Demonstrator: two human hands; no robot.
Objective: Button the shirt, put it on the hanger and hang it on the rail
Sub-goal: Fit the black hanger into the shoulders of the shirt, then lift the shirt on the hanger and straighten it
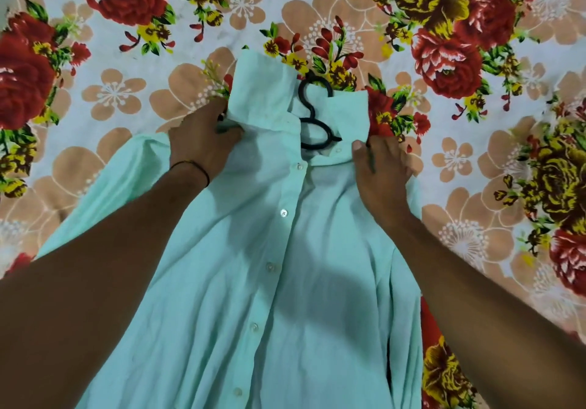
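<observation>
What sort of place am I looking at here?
Most likely a bedroom at home: the mint shirt lies spread on a flowered bedsheet, with a black hanger tucked into its collar. No rail is in view.

Looks like a home, prob. a bedroom: a flowered bedsheet (120,91) (big red roses, tan blossoms) fills the whole view, w/ a mint shirt (301,297) on a black hanger (313,113) spread on it.
</observation>
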